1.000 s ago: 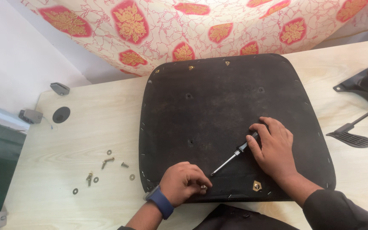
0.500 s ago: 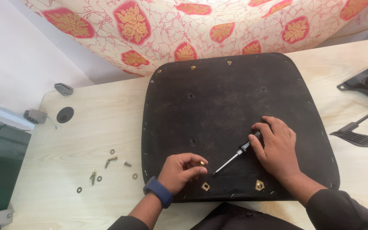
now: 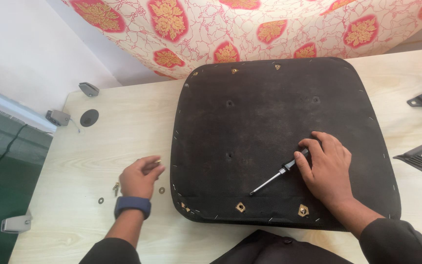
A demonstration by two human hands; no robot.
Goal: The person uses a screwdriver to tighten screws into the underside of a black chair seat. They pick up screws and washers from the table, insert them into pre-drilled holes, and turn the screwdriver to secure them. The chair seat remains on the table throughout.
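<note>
Presently the left hand (image 3: 140,176) pinches a small brass fastener (image 3: 158,161) above loose hardware (image 3: 116,187) on the tabletop (image 3: 123,122), left of the seat base (image 3: 274,137); right hand (image 3: 326,168) grips the screwdriver (image 3: 277,175); advisable to set fasteners together.

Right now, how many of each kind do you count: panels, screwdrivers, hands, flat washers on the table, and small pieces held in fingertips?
Black seat panel: 1
Screwdriver: 1
Hands: 2, left hand and right hand
Flat washers on the table: 2
Small brass piece at the left fingertips: 1
Total: 7
</note>
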